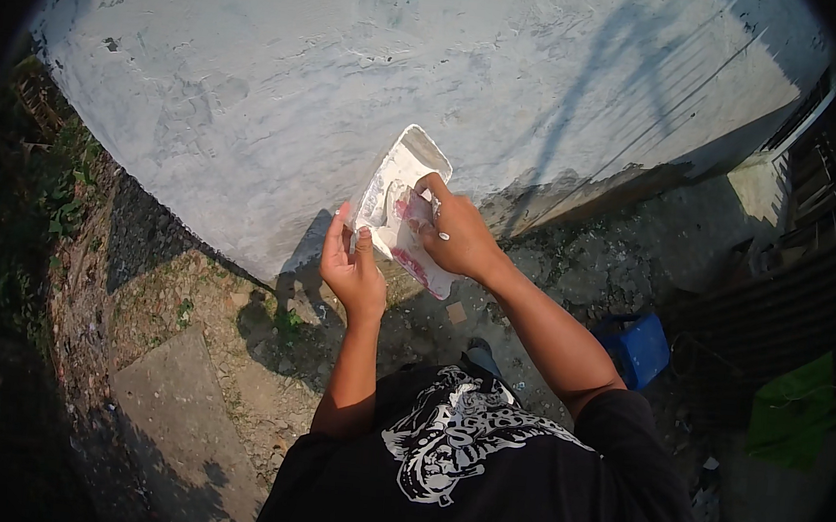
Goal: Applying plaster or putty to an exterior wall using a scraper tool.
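Note:
My left hand (355, 278) grips a white, open-topped, paste-smeared tray (373, 184) by its near left side, thumb over the rim. White paste (408, 167) coats the inside of the tray. Closed around a thin flat scraper (429, 271), whitish with reddish patches, is my right hand (461, 237). The scraper lies over the tray's near right part, and its upper end is partly hidden by my fingers. A spot of white paste sits on the back of my right hand. Both hands are held in front of the wall.
A pale, rough plastered wall (254, 101) rises ahead, its lower edge dark and worn. A blue plastic container (641, 351) stands to the right, near green material (791, 413). A concrete slab (181, 404) lies at the lower left, with plants (68, 189) farther left.

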The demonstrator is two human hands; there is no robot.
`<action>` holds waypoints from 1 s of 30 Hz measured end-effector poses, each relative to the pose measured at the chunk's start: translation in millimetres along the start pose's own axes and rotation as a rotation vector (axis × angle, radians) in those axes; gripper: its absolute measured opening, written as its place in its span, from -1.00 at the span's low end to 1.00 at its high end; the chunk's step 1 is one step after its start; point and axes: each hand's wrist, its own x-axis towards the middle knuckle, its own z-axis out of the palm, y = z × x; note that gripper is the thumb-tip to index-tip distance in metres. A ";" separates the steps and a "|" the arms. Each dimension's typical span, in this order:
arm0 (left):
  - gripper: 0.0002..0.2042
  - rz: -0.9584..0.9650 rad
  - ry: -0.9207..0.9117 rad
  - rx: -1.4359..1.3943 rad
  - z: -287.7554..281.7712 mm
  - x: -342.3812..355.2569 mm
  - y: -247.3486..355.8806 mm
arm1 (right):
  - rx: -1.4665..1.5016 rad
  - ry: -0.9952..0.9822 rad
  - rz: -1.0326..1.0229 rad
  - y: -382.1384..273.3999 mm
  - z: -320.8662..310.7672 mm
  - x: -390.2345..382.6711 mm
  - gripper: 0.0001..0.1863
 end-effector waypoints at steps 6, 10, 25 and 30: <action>-0.59 -0.070 -0.049 0.073 -2.1 -2.7 -6.0 | 0.732 -0.140 0.209 56.4 15.8 -6.8 -0.63; -0.60 -0.128 -0.060 0.043 -2.8 -7.9 -33.7 | 1.139 -0.223 0.479 82.0 12.7 -22.4 -0.66; -0.68 -0.690 -0.051 0.046 48.7 -19.4 -152.7 | 1.549 0.462 0.799 251.1 32.0 -85.0 -0.69; -0.68 -0.715 -0.115 0.146 43.7 -10.8 -197.7 | 1.547 0.722 0.846 339.8 84.3 -60.3 -0.66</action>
